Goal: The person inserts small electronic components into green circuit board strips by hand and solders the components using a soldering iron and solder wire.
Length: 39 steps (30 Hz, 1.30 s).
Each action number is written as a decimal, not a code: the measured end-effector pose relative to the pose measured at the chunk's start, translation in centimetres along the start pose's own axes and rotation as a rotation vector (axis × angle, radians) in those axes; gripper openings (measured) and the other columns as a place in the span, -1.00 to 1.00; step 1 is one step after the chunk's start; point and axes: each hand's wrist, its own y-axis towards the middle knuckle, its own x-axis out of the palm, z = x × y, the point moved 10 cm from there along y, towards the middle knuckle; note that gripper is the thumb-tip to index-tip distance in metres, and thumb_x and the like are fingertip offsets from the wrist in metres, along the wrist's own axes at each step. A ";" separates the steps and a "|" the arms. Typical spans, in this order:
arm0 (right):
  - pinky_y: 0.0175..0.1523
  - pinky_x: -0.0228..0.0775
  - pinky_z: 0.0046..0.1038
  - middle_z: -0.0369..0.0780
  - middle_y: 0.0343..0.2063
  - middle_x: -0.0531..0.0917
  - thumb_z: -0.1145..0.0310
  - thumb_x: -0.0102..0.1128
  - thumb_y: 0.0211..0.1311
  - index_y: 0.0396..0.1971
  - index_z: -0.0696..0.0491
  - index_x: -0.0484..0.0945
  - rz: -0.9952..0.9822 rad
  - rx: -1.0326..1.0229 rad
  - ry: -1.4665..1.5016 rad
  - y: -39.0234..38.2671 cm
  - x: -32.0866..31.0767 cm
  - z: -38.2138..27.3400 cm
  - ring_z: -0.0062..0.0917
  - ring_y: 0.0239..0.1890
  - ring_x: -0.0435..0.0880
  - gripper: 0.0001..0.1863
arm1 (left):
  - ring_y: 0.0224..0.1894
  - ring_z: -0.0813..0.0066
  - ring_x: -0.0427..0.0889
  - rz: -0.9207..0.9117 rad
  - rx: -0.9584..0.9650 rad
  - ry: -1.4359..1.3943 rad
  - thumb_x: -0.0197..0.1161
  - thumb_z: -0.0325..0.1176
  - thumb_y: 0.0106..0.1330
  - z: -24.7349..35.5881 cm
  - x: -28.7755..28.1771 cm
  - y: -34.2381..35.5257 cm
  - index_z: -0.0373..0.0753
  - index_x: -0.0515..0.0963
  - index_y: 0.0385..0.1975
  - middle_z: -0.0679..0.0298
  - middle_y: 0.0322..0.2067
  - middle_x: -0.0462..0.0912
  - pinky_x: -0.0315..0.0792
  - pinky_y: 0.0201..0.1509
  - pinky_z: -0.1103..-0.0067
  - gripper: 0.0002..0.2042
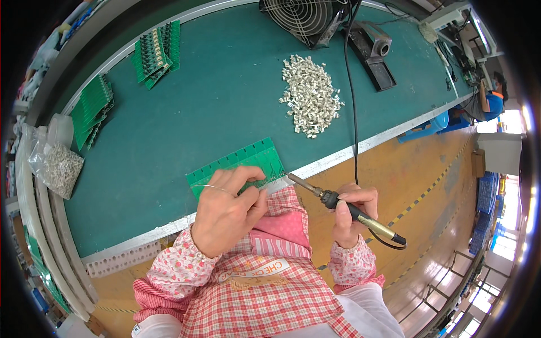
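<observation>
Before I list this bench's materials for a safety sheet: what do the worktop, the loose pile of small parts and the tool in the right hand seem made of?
Worktop: looks like a matte green rubbery mat, edged with a pale metal-looking strip.
Pile of small parts: shiny silver, probably metal.
Soldering iron in the right hand: bare metal shaft, black grip that seems plastic or rubber, brass-coloured rear section.

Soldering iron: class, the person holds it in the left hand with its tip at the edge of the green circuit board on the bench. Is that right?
Not quite. The head view shows the soldering iron in the right hand, not the left. The left hand pinches a thin wire over the green circuit board. The tip does sit at the board's edge on the bench.
</observation>
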 end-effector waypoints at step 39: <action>-0.56 0.19 -0.60 -0.20 -0.57 0.54 0.52 0.21 0.06 -0.34 0.16 0.42 -0.070 0.033 -0.008 -0.6 1.4 0.1 -0.64 -0.64 0.41 -0.82 | -0.32 0.29 0.49 0.067 0.034 0.002 0.32 -0.54 -0.10 -0.7 -2.2 -1.7 -0.27 0.38 -0.72 0.27 -0.34 0.54 0.30 -0.25 0.40 -0.81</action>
